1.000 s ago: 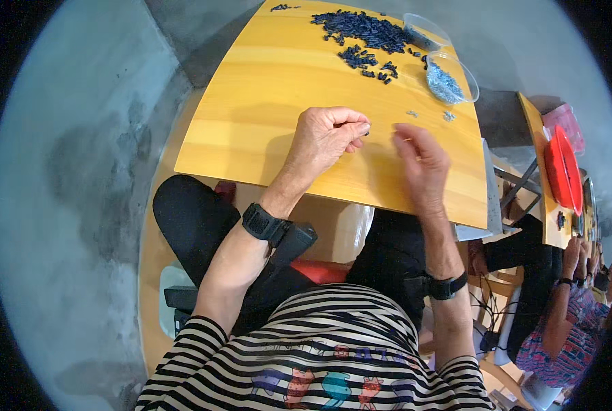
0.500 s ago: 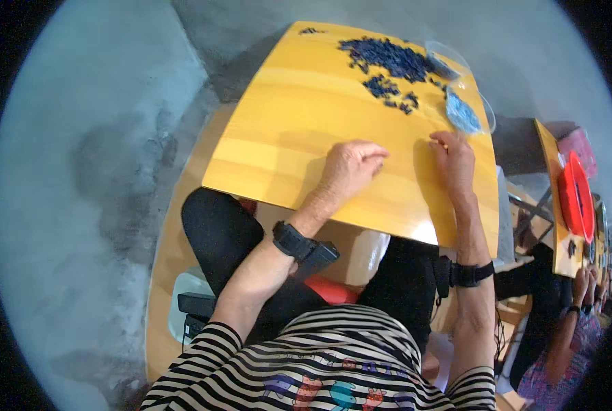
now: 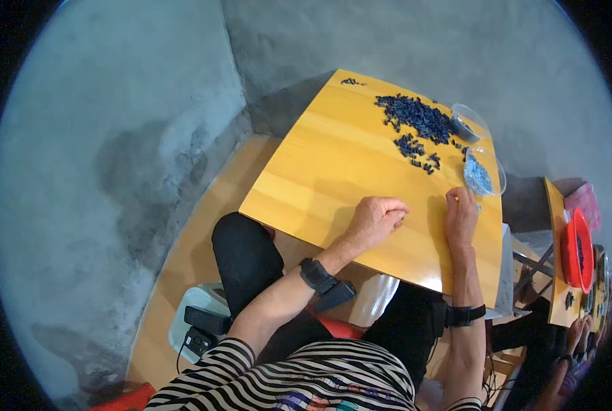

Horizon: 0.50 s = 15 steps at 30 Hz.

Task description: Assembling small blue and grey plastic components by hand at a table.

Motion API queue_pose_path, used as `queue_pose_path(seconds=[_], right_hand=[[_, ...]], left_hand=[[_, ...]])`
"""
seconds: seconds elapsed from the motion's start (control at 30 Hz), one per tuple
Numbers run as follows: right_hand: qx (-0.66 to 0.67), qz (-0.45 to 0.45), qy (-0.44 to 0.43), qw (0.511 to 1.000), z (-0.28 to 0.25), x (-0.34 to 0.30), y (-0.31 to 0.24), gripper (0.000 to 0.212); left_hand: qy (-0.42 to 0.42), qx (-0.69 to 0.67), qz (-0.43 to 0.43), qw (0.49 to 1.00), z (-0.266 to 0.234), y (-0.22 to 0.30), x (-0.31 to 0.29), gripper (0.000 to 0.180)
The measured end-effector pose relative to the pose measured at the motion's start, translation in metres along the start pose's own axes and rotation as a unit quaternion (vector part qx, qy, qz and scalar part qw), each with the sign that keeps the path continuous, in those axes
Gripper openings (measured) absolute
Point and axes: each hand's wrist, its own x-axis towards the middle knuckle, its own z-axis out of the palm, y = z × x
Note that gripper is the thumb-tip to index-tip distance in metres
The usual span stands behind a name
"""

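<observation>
Two bare hands are at work over a shiny yellow wooden table (image 3: 333, 157). The left hand (image 3: 376, 220) makes a narrow pinch; something small and dark may be at its tips, but it is too tiny to be sure. The right hand (image 3: 462, 218) has curled fingers, and I cannot tell if they hold anything. It is near a round clear plastic tub (image 3: 504, 179) of tiny light blue pieces (image 3: 478, 177). Past the hands lies a big pile of small dark blue plastic pieces (image 3: 422, 120), with a smaller bunch (image 3: 410, 146) on the near side.

To do this part well, I think the left pinch should be soft but steady. The right fingers should work gently with just their tips, and not bump the tub.

One second ago the right hand was a blur close to the left hand. Now it looks sharp, farther from the left hand and closer to the tub. The table also sits lower in view.
</observation>
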Motion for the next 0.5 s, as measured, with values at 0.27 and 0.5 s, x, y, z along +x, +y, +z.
queue_pose_path(seconds=[0.27,0.5], right_hand=[[0.375,0.210,-0.075,0.900,0.003,-0.018,-0.052,0.009],[0.606,0.317,-0.133,0.717,0.001,-0.022,-0.065,0.016]], left_hand=[[-0.017,-0.142,-0.076,0.987,-0.003,0.005,0.008,0.019],[-0.021,-0.052,-0.024,0.998,0.000,0.011,0.001,0.022]])
